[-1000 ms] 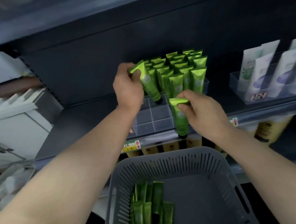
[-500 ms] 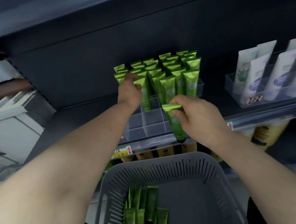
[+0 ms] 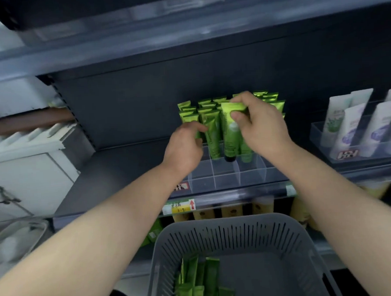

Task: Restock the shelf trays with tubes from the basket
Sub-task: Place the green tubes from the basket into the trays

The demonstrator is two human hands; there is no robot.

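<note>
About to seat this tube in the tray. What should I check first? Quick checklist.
1. Grip: right hand pinches the tube at its crimped top: ok.
2. Orientation: tube upright, cap down: ok.
3. Free cell: tray has empty front cells: ok.
4. Left hand off the shelved tubes: blurred, cannot tell.
5. Supply: basket holds spare tubes: ok.

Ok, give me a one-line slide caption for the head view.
Right hand holds a green tube cap-down at the clear shelf tray, left hand by the stocked tubes.
</note>
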